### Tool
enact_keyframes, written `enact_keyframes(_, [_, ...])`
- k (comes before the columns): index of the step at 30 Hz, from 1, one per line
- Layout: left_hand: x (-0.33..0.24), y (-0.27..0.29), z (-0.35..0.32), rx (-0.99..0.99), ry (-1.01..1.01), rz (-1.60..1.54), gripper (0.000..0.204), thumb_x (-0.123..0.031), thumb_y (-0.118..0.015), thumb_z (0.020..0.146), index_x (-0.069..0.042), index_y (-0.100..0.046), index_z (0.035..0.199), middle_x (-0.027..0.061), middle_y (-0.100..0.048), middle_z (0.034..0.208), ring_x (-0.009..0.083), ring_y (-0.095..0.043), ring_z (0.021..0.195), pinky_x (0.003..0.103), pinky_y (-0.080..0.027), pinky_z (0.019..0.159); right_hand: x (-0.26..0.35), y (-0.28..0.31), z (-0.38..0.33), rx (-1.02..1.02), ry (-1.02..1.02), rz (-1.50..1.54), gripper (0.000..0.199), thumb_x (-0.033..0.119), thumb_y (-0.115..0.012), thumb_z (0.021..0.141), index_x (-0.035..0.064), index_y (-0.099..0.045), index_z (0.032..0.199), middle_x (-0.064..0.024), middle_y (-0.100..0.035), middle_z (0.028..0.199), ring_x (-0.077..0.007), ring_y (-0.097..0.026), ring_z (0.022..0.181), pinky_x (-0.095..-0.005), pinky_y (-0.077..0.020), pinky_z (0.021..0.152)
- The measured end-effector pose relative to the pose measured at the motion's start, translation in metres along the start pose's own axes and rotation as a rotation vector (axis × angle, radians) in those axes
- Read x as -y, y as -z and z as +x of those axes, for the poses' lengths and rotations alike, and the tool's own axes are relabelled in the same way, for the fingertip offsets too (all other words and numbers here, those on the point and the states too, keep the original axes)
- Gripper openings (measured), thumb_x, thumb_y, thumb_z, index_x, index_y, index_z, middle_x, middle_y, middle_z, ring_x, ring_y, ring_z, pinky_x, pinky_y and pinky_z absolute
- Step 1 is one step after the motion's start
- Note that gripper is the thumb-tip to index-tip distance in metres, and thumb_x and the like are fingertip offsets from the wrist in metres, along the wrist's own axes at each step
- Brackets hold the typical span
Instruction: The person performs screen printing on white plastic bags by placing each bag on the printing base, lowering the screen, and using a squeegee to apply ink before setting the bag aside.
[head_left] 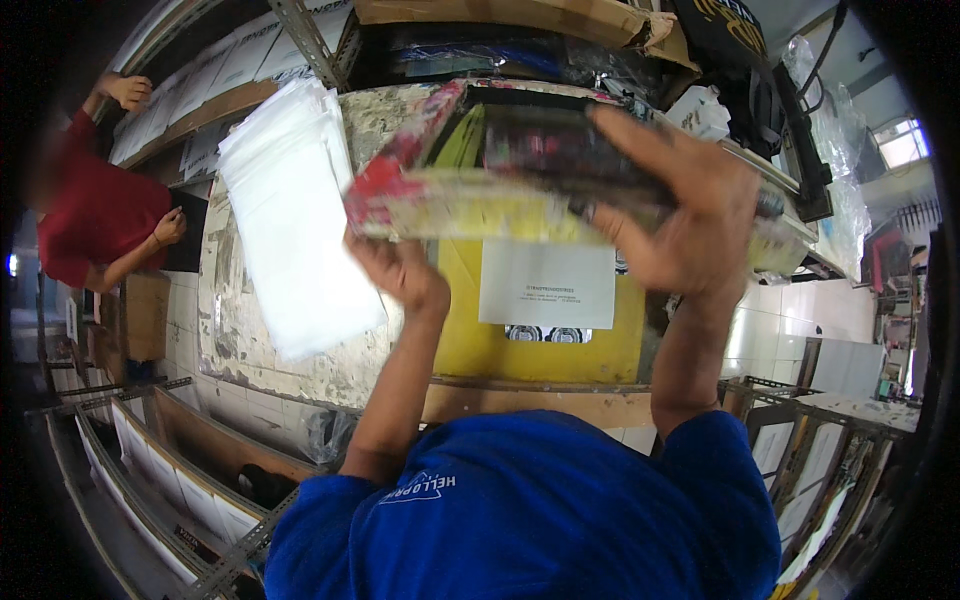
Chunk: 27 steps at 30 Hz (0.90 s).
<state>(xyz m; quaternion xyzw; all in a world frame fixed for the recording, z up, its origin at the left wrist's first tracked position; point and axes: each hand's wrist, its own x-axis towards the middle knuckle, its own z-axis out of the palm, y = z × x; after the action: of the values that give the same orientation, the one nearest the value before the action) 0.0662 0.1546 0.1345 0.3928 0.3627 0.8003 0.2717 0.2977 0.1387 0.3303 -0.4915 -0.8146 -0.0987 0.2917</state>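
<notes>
A bright blue short-sleeved shirt [530, 510] is worn, filling the lower middle of the frame. A small white print [418, 488] is seen on the cloth at its left side, upside down in the picture. Both forearms are left bare below the sleeves. No gloves, watch or rings are seen on the left hand [400, 270] or the right hand [690, 215].

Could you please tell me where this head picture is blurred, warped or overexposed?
Head view: the frame lifted by the left hand and right hand is smeared by motion; shelf edges bow toward the dark rim, fisheye distortion; the window at upper right is blown out; the paper stack looks soft.
</notes>
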Motion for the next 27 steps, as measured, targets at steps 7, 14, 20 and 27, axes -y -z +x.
enact_keyframes(7, [0.210,-0.026,0.060,0.522,0.083,0.814,0.036,-0.025,-0.077,0.088,-0.002,-0.071,0.115,0.0155,-0.065,0.123,0.0334,-0.063,0.109,0.047,-0.050,0.095,-0.031,0.019,0.074,0.035,-0.025,0.228,0.047,0.023,-0.079,0.078,0.0044,-0.073,0.121,-0.0144,-0.077,0.100,-0.0209,-0.073,0.083,-0.0317,-0.0568,0.078])
enact_keyframes(14, [0.263,-0.045,0.049,0.697,-0.146,1.114,0.021,-0.024,-0.077,0.085,-0.020,-0.076,0.105,0.0116,-0.070,0.103,0.0350,-0.066,0.096,0.045,-0.053,0.085,-0.037,0.029,0.095,-0.024,0.088,0.346,0.046,0.019,-0.084,0.069,-0.0070,-0.075,0.106,-0.0192,-0.077,0.084,-0.0223,-0.074,0.071,-0.0310,-0.0589,0.073])
enact_keyframes(20, [0.238,-0.047,0.046,0.606,0.093,0.950,0.009,-0.015,-0.072,0.087,-0.012,-0.071,0.096,0.0141,-0.072,0.084,0.0375,-0.070,0.080,0.047,-0.054,0.072,-0.022,0.026,0.097,-0.057,-0.069,0.268,0.042,0.020,-0.085,0.074,-0.0044,-0.076,0.107,-0.0190,-0.077,0.093,-0.0220,-0.074,0.081,-0.0336,-0.0584,0.079])
enact_keyframes(27, [0.170,0.049,0.089,0.294,0.153,0.795,0.006,-0.008,-0.065,0.092,-0.004,-0.067,0.097,0.0175,-0.070,0.083,0.0305,-0.068,0.077,0.040,-0.052,0.074,-0.031,0.021,0.107,0.013,-0.060,0.203,0.042,0.021,-0.084,0.076,-0.0001,-0.076,0.112,-0.0144,-0.078,0.093,-0.0214,-0.072,0.082,-0.0335,-0.0575,0.080])
